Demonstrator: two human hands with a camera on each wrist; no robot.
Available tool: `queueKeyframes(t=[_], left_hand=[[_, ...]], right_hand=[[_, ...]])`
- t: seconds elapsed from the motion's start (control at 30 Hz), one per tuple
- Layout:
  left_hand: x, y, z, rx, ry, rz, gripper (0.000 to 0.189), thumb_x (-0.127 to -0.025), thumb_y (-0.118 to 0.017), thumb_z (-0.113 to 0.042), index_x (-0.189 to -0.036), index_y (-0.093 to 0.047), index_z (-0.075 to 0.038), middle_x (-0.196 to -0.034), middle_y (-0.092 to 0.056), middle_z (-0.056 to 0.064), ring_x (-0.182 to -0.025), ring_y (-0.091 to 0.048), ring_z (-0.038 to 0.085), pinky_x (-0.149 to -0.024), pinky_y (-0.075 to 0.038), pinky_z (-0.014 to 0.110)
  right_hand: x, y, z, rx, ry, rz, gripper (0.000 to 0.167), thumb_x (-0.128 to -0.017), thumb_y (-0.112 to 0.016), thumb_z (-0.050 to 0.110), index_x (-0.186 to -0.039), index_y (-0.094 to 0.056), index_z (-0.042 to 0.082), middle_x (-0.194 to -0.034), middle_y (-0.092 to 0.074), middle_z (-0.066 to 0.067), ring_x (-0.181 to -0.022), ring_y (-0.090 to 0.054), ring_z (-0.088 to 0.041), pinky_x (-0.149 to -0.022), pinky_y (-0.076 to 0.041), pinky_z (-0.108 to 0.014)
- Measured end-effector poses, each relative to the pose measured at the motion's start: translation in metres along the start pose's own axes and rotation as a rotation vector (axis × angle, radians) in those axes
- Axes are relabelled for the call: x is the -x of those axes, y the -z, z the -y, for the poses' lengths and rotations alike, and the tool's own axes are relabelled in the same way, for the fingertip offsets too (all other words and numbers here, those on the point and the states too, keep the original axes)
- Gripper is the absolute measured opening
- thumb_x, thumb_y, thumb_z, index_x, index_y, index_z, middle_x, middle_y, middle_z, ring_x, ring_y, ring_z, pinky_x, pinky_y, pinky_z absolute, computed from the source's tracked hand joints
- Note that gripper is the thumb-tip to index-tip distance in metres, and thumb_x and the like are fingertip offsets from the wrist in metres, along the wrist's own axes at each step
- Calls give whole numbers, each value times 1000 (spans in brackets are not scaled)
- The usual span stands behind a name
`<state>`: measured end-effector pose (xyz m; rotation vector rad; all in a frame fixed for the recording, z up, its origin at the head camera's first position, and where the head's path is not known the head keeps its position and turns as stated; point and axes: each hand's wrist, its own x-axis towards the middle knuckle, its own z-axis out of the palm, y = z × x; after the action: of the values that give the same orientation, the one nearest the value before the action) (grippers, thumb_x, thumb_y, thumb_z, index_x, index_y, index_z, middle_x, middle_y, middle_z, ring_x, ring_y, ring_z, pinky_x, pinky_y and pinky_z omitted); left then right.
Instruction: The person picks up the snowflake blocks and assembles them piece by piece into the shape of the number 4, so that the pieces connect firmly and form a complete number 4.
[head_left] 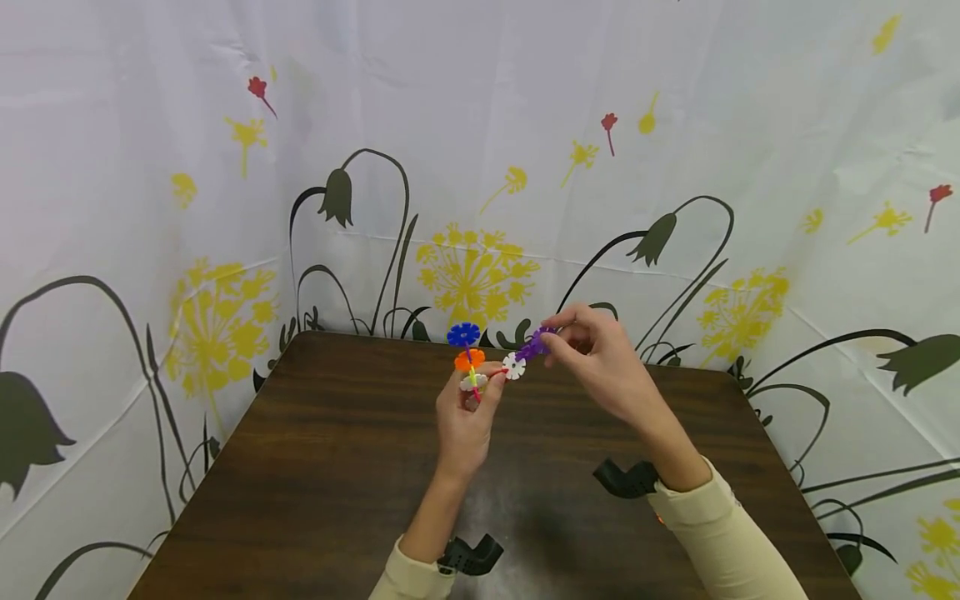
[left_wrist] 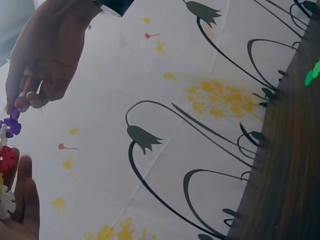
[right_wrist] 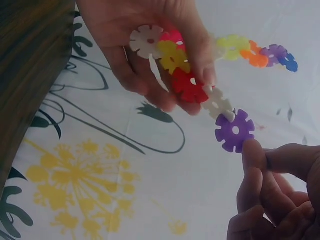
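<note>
A chain of flower-shaped discs (head_left: 469, 359) is held up above the dark wooden table (head_left: 337, 467), near the middle of its far edge. One part of the chain is topped by a blue disc (head_left: 464, 335), with purple, orange and yellow-green ones following below it. Another part runs through a yellow disc (right_wrist: 174, 57), a red disc (right_wrist: 189, 86) and a white disc (right_wrist: 218, 103) to a purple disc (right_wrist: 236, 131) at its end.

The chain is gripped by the left hand (head_left: 463, 425), the red disc being pinched between thumb and fingers. The purple end is pinched at its rim by the thumb and index finger of the right hand (head_left: 600, 358); whether a second purple piece is held there cannot be told.

Green pieces (left_wrist: 313, 74) are seen lying on the table in the left wrist view; by which corner cannot be told. The forearms are covered by cream sleeves (head_left: 742, 533), and a black mount (head_left: 628, 479) is worn at each wrist. The far edge and sides of the table are surrounded by a white cloth (head_left: 450, 100) printed with flowers.
</note>
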<state>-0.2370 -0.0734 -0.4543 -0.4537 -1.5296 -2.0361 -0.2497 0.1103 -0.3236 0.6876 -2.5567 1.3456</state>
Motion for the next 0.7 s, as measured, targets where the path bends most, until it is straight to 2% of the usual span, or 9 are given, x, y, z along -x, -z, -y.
queueKeyframes(t=[0.13,0.27,0.7], left_hand=[[0,1,-1,17,-22,44,13,-102,-68,3,-114,-66,8,-91,-69,29,-76,-72,8,-76,-63,23],[0,2,-2,-21,-46,30,12,-101,-70,5,-112,-68,9,-79,-64,23,-68,-63,9,-66,-58,19],[3,1,2,-6,-63,23,8,-99,-70,8,-107,-70,6,-80,-61,20,-66,-60,11,-64,-54,17]], right_hand=[[0,-1,0,-21,-13,12,16,-106,-70,16,-119,-70,7,-85,-78,-9,-72,-70,-19,-58,-42,-26],[-1,-2,-1,-46,-31,13,16,-106,-70,15,-118,-70,4,-85,-78,-11,-72,-68,-19,-57,-41,-26],[2,-7,-8,-68,-17,22,15,-104,-72,15,-117,-72,6,-84,-77,-13,-73,-70,-19,-58,-47,-26]])
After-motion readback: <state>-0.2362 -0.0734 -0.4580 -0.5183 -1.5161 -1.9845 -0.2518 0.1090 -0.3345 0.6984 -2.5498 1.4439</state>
